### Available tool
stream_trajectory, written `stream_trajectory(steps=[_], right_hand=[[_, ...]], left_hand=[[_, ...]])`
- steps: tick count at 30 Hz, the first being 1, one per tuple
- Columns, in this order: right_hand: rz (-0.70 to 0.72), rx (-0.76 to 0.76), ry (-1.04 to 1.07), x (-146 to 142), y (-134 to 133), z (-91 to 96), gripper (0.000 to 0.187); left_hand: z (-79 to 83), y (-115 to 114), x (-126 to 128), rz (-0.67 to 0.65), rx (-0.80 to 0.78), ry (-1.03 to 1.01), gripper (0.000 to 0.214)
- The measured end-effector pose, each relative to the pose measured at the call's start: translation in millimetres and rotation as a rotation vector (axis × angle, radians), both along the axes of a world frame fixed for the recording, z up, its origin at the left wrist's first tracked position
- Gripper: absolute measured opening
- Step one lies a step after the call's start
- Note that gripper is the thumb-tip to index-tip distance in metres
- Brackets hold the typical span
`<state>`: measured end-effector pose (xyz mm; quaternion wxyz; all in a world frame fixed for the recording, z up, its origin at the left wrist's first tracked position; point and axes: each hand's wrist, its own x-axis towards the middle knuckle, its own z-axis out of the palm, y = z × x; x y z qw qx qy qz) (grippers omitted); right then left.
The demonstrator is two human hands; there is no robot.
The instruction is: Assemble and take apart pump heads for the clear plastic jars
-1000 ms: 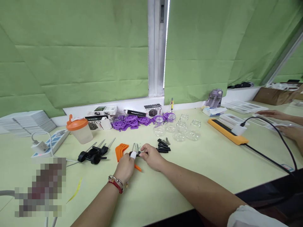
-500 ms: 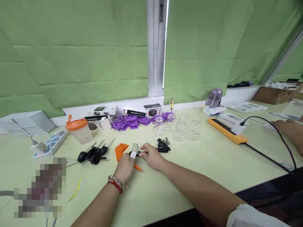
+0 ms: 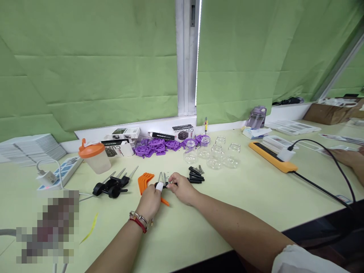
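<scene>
In front of me on the table, my left hand [image 3: 150, 200] is closed around a black part with an orange handle [image 3: 165, 202] that sticks out below the fingers. A white thumb covering or nail shows on that hand. Against the same piece, my right hand [image 3: 182, 187] has its fingers pinched together; what lies between the fingertips is mostly hidden. Just beyond the hands are thin metal rods [image 3: 162, 177]. Orange angled handles [image 3: 144, 182] lie stacked left of them. To the right are black tubes [image 3: 195, 176] and small springs [image 3: 201, 169].
Black round-ended parts with metal rods [image 3: 112, 185] lie to the left, near an orange-lidded cup [image 3: 96, 157]. Purple plastic parts [image 3: 156, 146] and several clear glass jars [image 3: 214, 162] stand behind. An orange-edged power strip [image 3: 273, 158] and another person's hand [image 3: 345, 156] are at right.
My hands stay almost in the same place, pressed on the same part. At the far right, the other person's hand has shifted slightly.
</scene>
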<state>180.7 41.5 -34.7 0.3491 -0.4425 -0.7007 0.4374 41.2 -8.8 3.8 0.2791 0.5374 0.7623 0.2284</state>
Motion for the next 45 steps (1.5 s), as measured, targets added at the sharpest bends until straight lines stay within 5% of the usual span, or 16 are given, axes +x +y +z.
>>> stream_trajectory(steps=[45], right_hand=[[-0.014, 0.003, -0.019, 0, 2, -1.9, 0.014]], left_hand=[[-0.6, 0, -1, 0.027, -0.019, -0.017, 0.039]])
